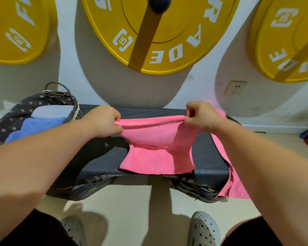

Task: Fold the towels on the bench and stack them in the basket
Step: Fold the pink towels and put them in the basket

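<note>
Head view: pink towel (156, 148) stretched between left hand (103, 121) and right hand (201, 116).

The towel (156, 148) was pink, the bench (100, 157) black, the basket (12, 114) dark with white flowers, the plates (160, 32) yellow.

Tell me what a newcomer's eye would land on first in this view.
The bright pink towel, stretched mid-frame between the left hand and right hand over the black bench, grabs attention first. Next come the big yellow weight plates across the wall behind. At far left, the basket holds a blue towel and a grey towel.
</note>
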